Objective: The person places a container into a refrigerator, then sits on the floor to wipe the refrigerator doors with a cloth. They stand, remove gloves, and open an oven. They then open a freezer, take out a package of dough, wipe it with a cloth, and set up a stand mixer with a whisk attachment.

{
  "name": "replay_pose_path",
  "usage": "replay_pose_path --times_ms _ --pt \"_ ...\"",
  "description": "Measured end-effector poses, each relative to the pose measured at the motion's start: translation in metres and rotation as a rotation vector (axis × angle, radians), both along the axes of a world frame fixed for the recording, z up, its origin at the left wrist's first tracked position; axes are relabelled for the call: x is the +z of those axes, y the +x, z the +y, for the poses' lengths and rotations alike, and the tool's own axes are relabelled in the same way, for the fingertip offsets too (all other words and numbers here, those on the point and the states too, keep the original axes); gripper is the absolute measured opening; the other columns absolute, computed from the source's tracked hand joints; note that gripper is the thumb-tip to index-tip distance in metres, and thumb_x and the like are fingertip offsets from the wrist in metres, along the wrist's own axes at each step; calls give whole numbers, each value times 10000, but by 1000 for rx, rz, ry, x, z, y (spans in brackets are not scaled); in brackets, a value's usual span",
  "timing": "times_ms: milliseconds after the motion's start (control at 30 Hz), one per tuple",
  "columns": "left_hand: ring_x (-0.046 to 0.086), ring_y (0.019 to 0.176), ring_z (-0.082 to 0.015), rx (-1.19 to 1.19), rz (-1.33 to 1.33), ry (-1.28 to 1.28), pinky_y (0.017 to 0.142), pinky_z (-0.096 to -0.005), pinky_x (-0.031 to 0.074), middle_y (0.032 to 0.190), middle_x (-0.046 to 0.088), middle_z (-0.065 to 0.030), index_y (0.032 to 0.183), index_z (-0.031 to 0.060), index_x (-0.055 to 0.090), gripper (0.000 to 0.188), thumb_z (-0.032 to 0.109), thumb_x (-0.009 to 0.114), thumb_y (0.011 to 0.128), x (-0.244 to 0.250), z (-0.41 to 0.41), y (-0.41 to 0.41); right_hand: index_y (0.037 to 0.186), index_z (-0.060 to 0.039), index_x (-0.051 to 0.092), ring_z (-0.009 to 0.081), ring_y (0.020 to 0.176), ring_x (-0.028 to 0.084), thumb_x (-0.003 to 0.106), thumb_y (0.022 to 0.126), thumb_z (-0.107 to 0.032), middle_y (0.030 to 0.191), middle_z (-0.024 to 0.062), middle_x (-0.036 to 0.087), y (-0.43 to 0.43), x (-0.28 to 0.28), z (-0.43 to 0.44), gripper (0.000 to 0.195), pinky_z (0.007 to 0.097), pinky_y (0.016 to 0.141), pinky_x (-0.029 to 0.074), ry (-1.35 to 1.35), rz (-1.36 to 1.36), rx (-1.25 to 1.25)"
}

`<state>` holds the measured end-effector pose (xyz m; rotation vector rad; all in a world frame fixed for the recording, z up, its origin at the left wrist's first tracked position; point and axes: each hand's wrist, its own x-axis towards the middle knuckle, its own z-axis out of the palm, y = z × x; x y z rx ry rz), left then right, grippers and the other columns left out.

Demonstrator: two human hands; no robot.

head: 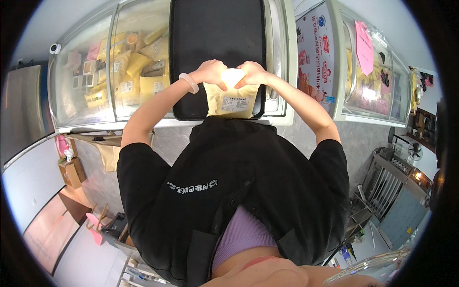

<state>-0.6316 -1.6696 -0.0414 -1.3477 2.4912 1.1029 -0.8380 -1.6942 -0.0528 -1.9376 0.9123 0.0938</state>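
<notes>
A pale yellow plastic bag (pixel 233 102) with a printed label stands upright at the near end of a black rectangular tray (pixel 218 28). My left hand (pixel 212 73), with a pale bangle on its wrist, grips the bag's top from the left. From the right, my right hand (pixel 252 73) grips the same top edge, its thumb close to my left thumb. Between the thumbs a bright, rounded patch bulges up; glare hides whether it is the bag's film or its contents. The bag's lower edge is close to my black shirt (pixel 229 143).
The tray lies over a glass-topped chest freezer (pixel 140 120) holding several yellow bags and small boxes. Another chest freezer (pixel 373 120) with pink paper on its lid stands right. Cardboard boxes (pixel 71 172) sit on the floor at left; metal racks (pixel 387 179) stand at right.
</notes>
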Motion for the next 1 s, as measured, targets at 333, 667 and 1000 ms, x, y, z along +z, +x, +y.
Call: replay_pose_path --times_ms 333,667,1000 --pt "466 1237 -206 359 1016 829 1021 -349 385 1341 486 -139 1399 41 353 835 307 771 727 -8 14 62 952 -16 681 202 816 657 815 626 -288 833 103 681 -11 -1 -3 446 304 759 495 61 -69 71" --pt "556 1068 -178 958 1020 448 939 -316 419 1162 603 -100 1201 -22 521 575 169 784 727 -79 101 -3 1429 -67 247 240 1285 404 710 822 -285 1382 143 422 -63 -69 35 794 393 1078 317 882 -637 -614" --pt "632 970 -185 1020 839 199 859 -307 481 1047 669 -106 1101 -12 603 498 205 801 699 -86 106 -12 1220 4 496 171 1071 546 791 701 -82 1138 78 599 -41 -71 82 603 317 933 430 486 -528 -761"
